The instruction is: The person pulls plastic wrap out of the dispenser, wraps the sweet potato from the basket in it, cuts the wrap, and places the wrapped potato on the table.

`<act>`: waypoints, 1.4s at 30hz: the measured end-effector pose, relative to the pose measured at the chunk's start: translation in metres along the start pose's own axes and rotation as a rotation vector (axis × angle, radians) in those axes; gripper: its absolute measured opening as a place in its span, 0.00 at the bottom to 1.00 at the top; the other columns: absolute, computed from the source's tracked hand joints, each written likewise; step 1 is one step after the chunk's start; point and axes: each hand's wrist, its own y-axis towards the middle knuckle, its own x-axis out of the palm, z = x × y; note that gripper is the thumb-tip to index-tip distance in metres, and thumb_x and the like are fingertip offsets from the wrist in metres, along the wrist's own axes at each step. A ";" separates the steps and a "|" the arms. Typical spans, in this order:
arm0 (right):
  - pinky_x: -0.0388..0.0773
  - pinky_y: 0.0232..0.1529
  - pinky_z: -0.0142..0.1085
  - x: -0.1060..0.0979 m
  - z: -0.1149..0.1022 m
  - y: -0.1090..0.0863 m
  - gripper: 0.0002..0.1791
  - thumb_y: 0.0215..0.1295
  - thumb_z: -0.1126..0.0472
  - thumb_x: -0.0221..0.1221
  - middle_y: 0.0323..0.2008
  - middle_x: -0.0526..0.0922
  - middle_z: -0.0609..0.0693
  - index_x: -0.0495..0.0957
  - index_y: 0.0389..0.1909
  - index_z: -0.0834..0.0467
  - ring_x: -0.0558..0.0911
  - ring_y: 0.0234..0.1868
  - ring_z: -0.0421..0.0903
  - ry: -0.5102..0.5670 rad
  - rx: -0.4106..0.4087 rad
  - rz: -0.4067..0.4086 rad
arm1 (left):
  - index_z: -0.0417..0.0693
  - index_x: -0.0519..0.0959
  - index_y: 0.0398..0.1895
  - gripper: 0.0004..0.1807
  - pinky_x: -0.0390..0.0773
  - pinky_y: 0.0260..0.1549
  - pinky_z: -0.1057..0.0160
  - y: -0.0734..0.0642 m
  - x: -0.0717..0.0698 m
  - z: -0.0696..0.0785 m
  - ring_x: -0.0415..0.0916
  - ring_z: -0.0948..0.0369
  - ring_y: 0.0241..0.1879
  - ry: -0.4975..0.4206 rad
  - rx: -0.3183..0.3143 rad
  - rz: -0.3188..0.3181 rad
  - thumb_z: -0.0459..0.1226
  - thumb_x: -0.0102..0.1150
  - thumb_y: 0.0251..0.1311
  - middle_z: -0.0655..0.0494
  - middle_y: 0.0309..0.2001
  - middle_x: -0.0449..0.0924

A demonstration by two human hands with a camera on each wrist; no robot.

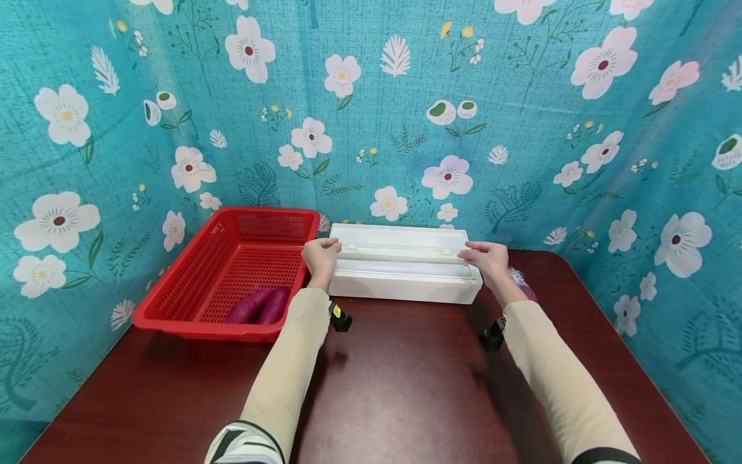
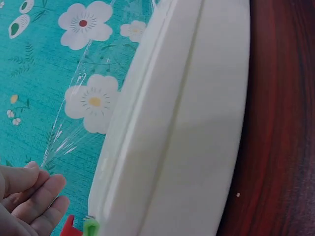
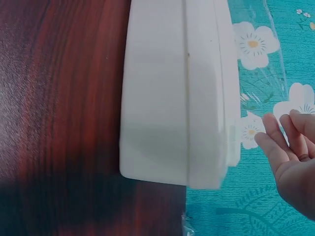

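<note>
A long white cling film dispenser (image 1: 400, 289) stands at the back of the table, with its lid (image 1: 400, 234) raised behind it. Clear cling film (image 2: 66, 140) stretches out above the box between both hands. At the box's left end, my left hand (image 1: 321, 259) pinches one corner of the film between thumb and fingers. Opposite it, my right hand (image 1: 489, 260) pinches the other corner; in the right wrist view the film (image 3: 261, 96) runs down to those fingertips. Both hands are raised above the box's ends.
Left of the box sits a red plastic basket (image 1: 174, 309) holding two purple sweet potatoes (image 1: 275, 305). A purple thing in clear film (image 1: 526, 287) lies partly hidden behind the right forearm. A floral teal cloth (image 1: 371, 116) hangs behind the dark wooden table (image 1: 400, 386).
</note>
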 end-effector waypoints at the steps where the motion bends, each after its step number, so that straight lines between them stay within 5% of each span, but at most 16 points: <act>1: 0.71 0.47 0.44 -0.001 0.002 0.005 0.23 0.55 0.68 0.60 0.53 0.71 0.64 0.71 0.52 0.71 0.80 0.35 0.43 -0.001 -0.001 0.008 | 0.40 0.83 0.34 0.07 0.74 0.37 0.60 0.001 0.000 0.001 0.77 0.56 0.36 -0.001 0.004 0.007 0.32 0.62 0.51 0.48 0.31 0.82; 7: 0.77 0.34 0.36 -0.014 0.052 0.070 0.19 0.45 0.65 0.68 0.37 0.81 0.55 0.80 0.42 0.62 0.82 0.33 0.47 0.159 -0.081 -0.010 | 0.40 0.83 0.34 0.07 0.75 0.33 0.61 0.003 -0.002 0.013 0.79 0.57 0.31 -0.039 0.001 0.011 0.32 0.62 0.51 0.47 0.30 0.82; 9: 0.77 0.37 0.37 -0.013 0.040 0.061 0.20 0.47 0.65 0.67 0.38 0.80 0.57 0.79 0.44 0.64 0.82 0.34 0.47 0.132 -0.069 -0.001 | 0.40 0.83 0.34 0.07 0.76 0.32 0.61 0.003 -0.003 0.018 0.79 0.57 0.31 -0.050 0.002 0.009 0.32 0.62 0.51 0.47 0.30 0.82; 12: 0.75 0.41 0.37 -0.011 -0.001 0.021 0.23 0.51 0.66 0.63 0.38 0.79 0.58 0.74 0.50 0.67 0.82 0.34 0.45 0.071 -0.061 -0.006 | 0.40 0.83 0.34 0.08 0.76 0.30 0.61 0.004 -0.005 0.023 0.78 0.57 0.31 -0.063 0.009 0.012 0.33 0.62 0.51 0.47 0.30 0.82; 15: 0.74 0.42 0.39 -0.014 0.006 0.034 0.22 0.52 0.68 0.62 0.39 0.79 0.59 0.74 0.50 0.68 0.82 0.34 0.46 0.099 -0.060 -0.033 | 0.40 0.83 0.34 0.08 0.75 0.31 0.61 0.005 -0.007 0.027 0.78 0.57 0.33 -0.072 0.017 0.018 0.33 0.62 0.51 0.47 0.30 0.82; 19: 0.76 0.40 0.40 -0.025 0.059 0.108 0.24 0.46 0.61 0.68 0.37 0.82 0.54 0.78 0.48 0.59 0.82 0.35 0.46 0.112 -0.047 -0.016 | 0.39 0.83 0.34 0.08 0.75 0.37 0.61 0.007 -0.009 0.034 0.76 0.58 0.41 -0.088 0.016 0.016 0.33 0.62 0.51 0.47 0.32 0.82; 20: 0.75 0.41 0.40 -0.023 0.040 0.088 0.24 0.47 0.61 0.67 0.37 0.82 0.54 0.77 0.49 0.59 0.82 0.36 0.47 0.110 -0.038 -0.016 | 0.40 0.83 0.34 0.08 0.74 0.39 0.61 0.008 -0.009 0.035 0.75 0.59 0.44 -0.088 0.014 0.014 0.33 0.62 0.51 0.48 0.33 0.82; 22: 0.74 0.43 0.40 -0.025 0.044 0.098 0.26 0.45 0.60 0.68 0.37 0.82 0.54 0.77 0.50 0.57 0.82 0.37 0.46 0.105 -0.036 -0.019 | 0.40 0.83 0.34 0.08 0.74 0.40 0.62 0.009 -0.010 0.039 0.73 0.60 0.47 -0.093 0.001 0.007 0.33 0.62 0.51 0.49 0.34 0.82; 24: 0.74 0.43 0.40 -0.026 0.031 0.087 0.25 0.44 0.63 0.69 0.36 0.81 0.56 0.78 0.48 0.59 0.82 0.36 0.48 0.161 -0.073 -0.069 | 0.41 0.83 0.35 0.08 0.74 0.40 0.62 0.011 -0.010 0.042 0.75 0.61 0.44 -0.106 -0.009 0.001 0.34 0.62 0.52 0.49 0.34 0.82; 31: 0.72 0.47 0.40 -0.016 -0.043 0.006 0.25 0.52 0.62 0.64 0.36 0.80 0.56 0.73 0.52 0.66 0.81 0.36 0.44 0.011 -0.130 -0.016 | 0.43 0.83 0.36 0.08 0.75 0.36 0.61 0.014 -0.012 0.054 0.79 0.60 0.32 -0.132 -0.021 0.003 0.34 0.61 0.52 0.50 0.32 0.82; 36: 0.71 0.48 0.39 -0.020 -0.062 -0.008 0.24 0.55 0.66 0.60 0.25 0.80 0.43 0.70 0.54 0.68 0.81 0.30 0.38 0.056 -0.126 -0.027 | 0.43 0.83 0.36 0.08 0.75 0.34 0.62 0.016 -0.012 0.063 0.78 0.60 0.32 -0.126 0.012 0.021 0.34 0.62 0.51 0.50 0.32 0.82; 42: 0.69 0.50 0.40 -0.024 -0.068 -0.007 0.25 0.56 0.67 0.58 0.22 0.80 0.42 0.68 0.55 0.70 0.81 0.28 0.35 0.105 -0.157 -0.038 | 0.43 0.83 0.35 0.08 0.75 0.35 0.63 0.015 -0.013 0.075 0.79 0.61 0.31 -0.144 0.024 0.030 0.34 0.62 0.52 0.51 0.32 0.82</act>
